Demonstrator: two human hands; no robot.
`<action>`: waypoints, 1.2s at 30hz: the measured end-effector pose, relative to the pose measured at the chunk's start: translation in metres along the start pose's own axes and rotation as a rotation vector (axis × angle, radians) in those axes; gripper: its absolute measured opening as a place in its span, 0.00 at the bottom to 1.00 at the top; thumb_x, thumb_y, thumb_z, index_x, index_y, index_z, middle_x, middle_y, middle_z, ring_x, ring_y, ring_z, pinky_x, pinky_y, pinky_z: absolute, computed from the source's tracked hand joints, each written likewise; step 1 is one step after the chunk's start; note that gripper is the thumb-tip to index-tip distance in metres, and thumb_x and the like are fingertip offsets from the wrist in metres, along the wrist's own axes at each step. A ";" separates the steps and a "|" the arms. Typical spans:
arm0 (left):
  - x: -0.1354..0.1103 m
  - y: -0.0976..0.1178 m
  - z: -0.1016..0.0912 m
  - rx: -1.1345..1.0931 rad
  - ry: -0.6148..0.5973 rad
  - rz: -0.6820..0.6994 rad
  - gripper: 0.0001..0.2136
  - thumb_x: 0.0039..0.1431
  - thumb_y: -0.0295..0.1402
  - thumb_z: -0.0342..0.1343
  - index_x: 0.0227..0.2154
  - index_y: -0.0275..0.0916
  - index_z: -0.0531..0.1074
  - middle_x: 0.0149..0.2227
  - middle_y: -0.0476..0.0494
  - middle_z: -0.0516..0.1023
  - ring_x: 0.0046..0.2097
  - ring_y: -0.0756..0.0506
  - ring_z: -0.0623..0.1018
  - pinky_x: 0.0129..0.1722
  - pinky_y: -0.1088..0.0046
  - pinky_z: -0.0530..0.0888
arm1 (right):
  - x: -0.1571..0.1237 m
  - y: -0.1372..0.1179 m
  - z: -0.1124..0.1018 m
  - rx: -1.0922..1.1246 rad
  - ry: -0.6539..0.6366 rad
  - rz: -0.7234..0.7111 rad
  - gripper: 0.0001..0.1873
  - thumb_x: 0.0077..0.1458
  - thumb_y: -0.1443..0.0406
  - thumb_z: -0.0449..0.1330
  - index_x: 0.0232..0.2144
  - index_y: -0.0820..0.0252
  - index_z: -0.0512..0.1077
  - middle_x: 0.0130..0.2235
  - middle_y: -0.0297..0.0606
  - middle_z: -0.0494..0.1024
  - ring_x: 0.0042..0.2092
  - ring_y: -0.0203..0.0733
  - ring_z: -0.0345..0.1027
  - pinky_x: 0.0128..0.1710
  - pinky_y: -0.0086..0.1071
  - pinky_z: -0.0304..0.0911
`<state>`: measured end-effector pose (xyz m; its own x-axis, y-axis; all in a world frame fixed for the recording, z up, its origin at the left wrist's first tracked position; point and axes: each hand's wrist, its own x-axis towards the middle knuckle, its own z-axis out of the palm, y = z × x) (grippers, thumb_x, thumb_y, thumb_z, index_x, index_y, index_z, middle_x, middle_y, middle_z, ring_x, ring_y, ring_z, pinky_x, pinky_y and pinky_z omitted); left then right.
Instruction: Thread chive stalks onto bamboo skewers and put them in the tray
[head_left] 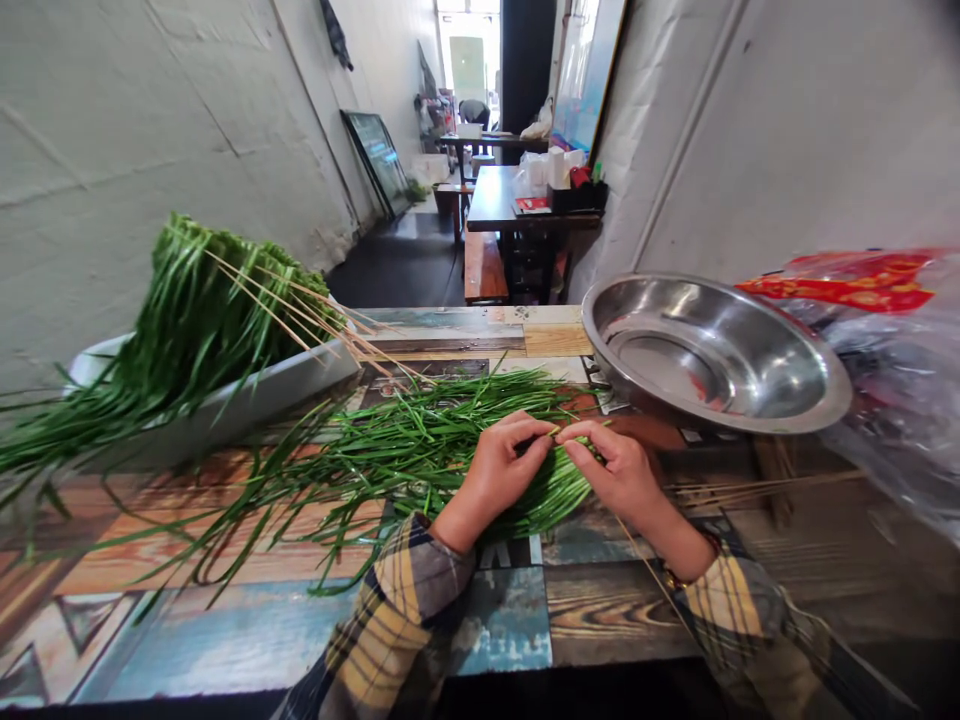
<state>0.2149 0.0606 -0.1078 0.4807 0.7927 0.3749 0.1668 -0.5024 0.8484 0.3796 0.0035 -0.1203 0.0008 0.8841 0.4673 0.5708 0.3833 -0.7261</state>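
Note:
Loose garlic chives (427, 430) lie in a spread pile across the table, their pale stem ends to the right. Over that pile my left hand (506, 465) is closed, thumb and index finger pinching a chive stem. My right hand (619, 470) meets it fingertip to fingertip, also pinching at the stem. A thin wooden skewer (645, 550) slants from under my right hand toward my right sleeve; whether the fingers hold it is hidden. At the left, skewered chives (225, 300) are heaped in a white tray (247, 410), with several skewer ends sticking out to the right.
A steel basin (712, 350) stands at the right behind my right hand. Beside it are clear plastic bags (892, 400) with red print. More bare skewers (757, 490) lie on the patterned table (480, 630). Further tables and a bent-over person (474, 112) are in the background.

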 end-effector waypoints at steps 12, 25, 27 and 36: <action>0.001 -0.008 -0.003 0.098 0.062 -0.015 0.06 0.54 0.23 0.56 0.26 0.37 0.77 0.33 0.44 0.73 0.38 0.47 0.74 0.39 0.72 0.70 | 0.000 0.003 0.000 -0.019 0.016 0.020 0.09 0.60 0.63 0.54 0.34 0.57 0.73 0.34 0.36 0.80 0.36 0.40 0.74 0.38 0.29 0.66; 0.000 0.003 0.000 0.087 0.096 -0.044 0.05 0.55 0.25 0.55 0.26 0.36 0.74 0.26 0.49 0.74 0.29 0.51 0.72 0.29 0.77 0.66 | 0.002 -0.002 0.000 -0.013 -0.017 0.032 0.09 0.60 0.63 0.54 0.36 0.56 0.74 0.36 0.37 0.82 0.37 0.41 0.76 0.39 0.31 0.67; 0.000 0.004 -0.001 0.073 0.091 -0.040 0.05 0.55 0.25 0.55 0.27 0.36 0.75 0.26 0.49 0.74 0.29 0.51 0.71 0.28 0.78 0.65 | 0.002 -0.002 0.000 -0.013 -0.019 0.040 0.10 0.59 0.64 0.53 0.36 0.56 0.74 0.36 0.37 0.82 0.38 0.41 0.76 0.40 0.32 0.67; -0.001 0.003 -0.002 0.062 0.069 -0.040 0.06 0.54 0.23 0.55 0.30 0.37 0.77 0.26 0.49 0.74 0.28 0.51 0.70 0.29 0.77 0.65 | 0.002 -0.001 0.000 0.006 -0.022 0.026 0.10 0.59 0.65 0.53 0.38 0.56 0.75 0.38 0.37 0.82 0.40 0.41 0.76 0.41 0.32 0.68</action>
<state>0.2135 0.0592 -0.1046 0.4126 0.8336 0.3673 0.2391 -0.4882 0.8393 0.3791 0.0052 -0.1186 -0.0026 0.8994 0.4370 0.5655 0.3618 -0.7411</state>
